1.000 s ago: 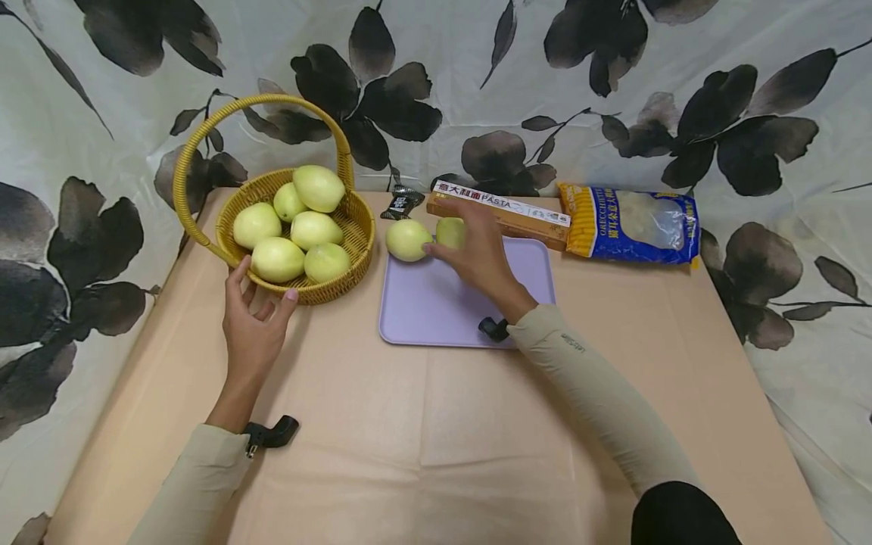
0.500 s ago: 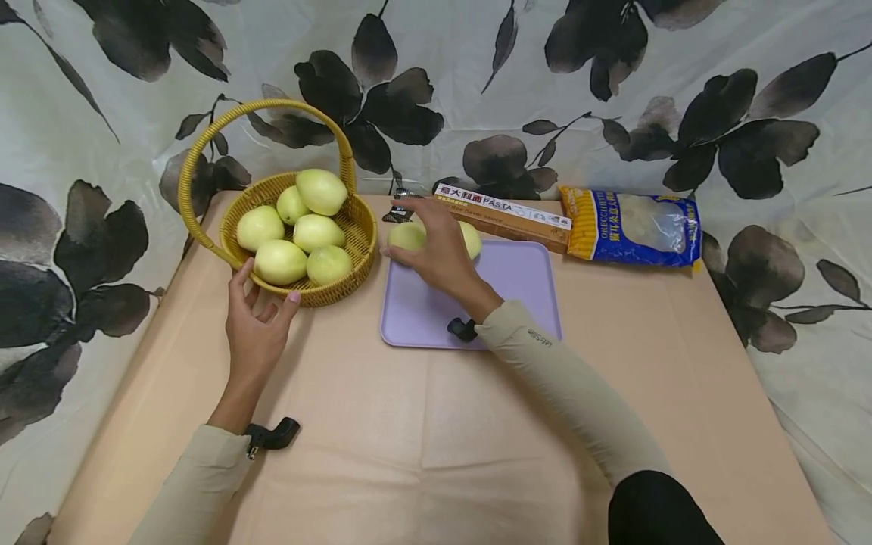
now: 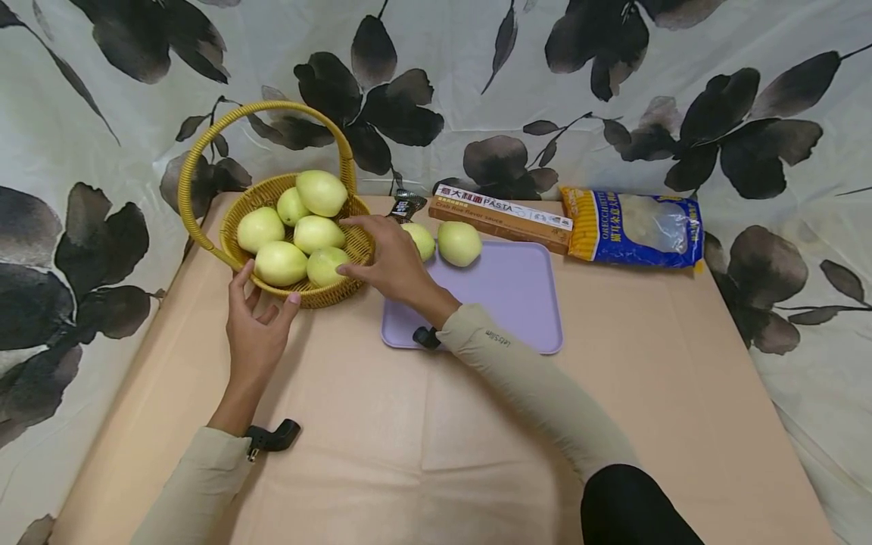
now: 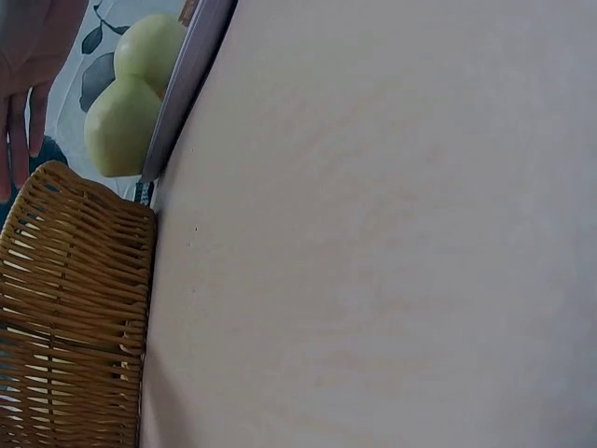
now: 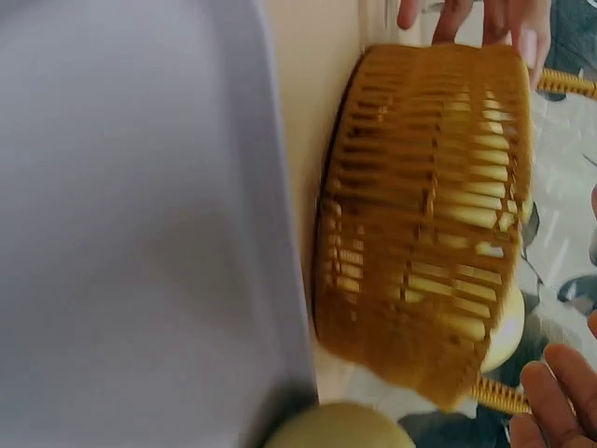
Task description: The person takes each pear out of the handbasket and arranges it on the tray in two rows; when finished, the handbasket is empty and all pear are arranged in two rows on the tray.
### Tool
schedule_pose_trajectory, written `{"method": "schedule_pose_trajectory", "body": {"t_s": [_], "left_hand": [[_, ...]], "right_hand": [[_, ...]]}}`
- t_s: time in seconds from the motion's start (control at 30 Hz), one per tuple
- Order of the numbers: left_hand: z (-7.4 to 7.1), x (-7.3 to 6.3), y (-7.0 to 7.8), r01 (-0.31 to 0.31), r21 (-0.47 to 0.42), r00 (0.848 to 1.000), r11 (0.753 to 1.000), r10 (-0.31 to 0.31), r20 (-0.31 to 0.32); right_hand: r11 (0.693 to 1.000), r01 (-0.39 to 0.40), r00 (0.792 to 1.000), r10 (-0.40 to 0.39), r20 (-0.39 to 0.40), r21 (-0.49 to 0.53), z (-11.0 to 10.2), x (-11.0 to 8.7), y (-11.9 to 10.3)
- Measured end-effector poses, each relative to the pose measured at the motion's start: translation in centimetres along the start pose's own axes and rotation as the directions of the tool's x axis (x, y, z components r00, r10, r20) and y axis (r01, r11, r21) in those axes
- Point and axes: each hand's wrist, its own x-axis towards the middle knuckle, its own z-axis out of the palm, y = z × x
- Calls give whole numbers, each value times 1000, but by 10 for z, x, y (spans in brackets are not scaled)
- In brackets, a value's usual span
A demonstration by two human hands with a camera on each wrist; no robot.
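Observation:
A yellow wicker basket (image 3: 359, 257) with a tall handle stands on the left of the table, holding several smooth, pale yellow-green fruits (image 3: 320, 192). My left hand (image 3: 255, 333) touches its near rim with spread fingers and thumb. Over the basket's right rim is my right hand (image 3: 395, 265), fingers and thumb apart; its thumb tip is beside the front-right fruit (image 3: 325, 266). I see nothing in its grasp. Two similar fruits, a right one (image 3: 459, 244) and a left one (image 3: 421, 239) partly hidden by my right hand, sit at the back of a lilac tray (image 3: 504, 303).
Behind the tray lie a small black packet (image 3: 406, 204) and a long pasta box (image 3: 500, 216). A blue and yellow pasta bag (image 3: 633, 227) touches the box's right end. A floral cloth (image 3: 477, 91) hangs behind the peach-covered table (image 3: 381, 439).
My right hand has left the fruit on the tray's right and moved left, past the other fruit, to the basket. Both tray fruits stay on the tray. My left hand keeps its place.

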Motion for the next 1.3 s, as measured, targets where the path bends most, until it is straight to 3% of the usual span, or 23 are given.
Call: {"method": "schedule_pose_trajectory", "body": {"t_s": [0.47,1.07,1.3], "left_hand": [[0,0,1,24,-12,1000,1000,-24,7],[-1,1,0,17,-2,1000,1000,-17,9],[0,1,-1,3,2,1000,1000,-3,5]], "right_hand": [[996,-11,997,18,74,-87,33,17,-7],[959,-34,973,97,210,-282,39,28,-16],[969,-42,978,89,186,-243,41,25,-13]]}}
